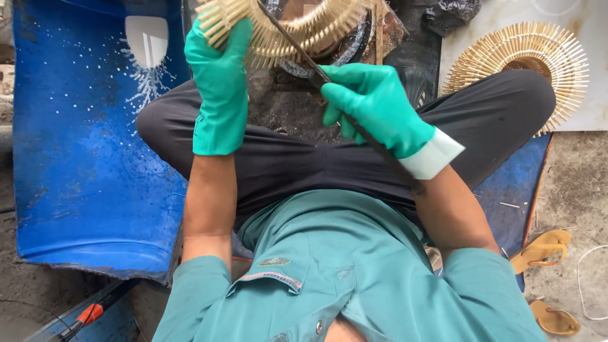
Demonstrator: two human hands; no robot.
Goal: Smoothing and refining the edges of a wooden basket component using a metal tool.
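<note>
Two gloved hands are working over your lap: your left hand (218, 82) is closing around the bamboo-stick ring's (297, 28) rim (light, brittle spokes; grip the rim), while your right hand (373, 107) is fisting a thin dark blade (297, 47) laid across it.

Smooth rubber gloves (221, 95), pale wooden-stick ring (285, 28), glossy spattered blue plastic sheet (82, 158)

Two bamboo-stick rings (288, 25) (522, 57), two green gloves (218, 88) (377, 104) — two yellow sandals (541, 248) (554, 318), one dark brush (297, 47).
</note>
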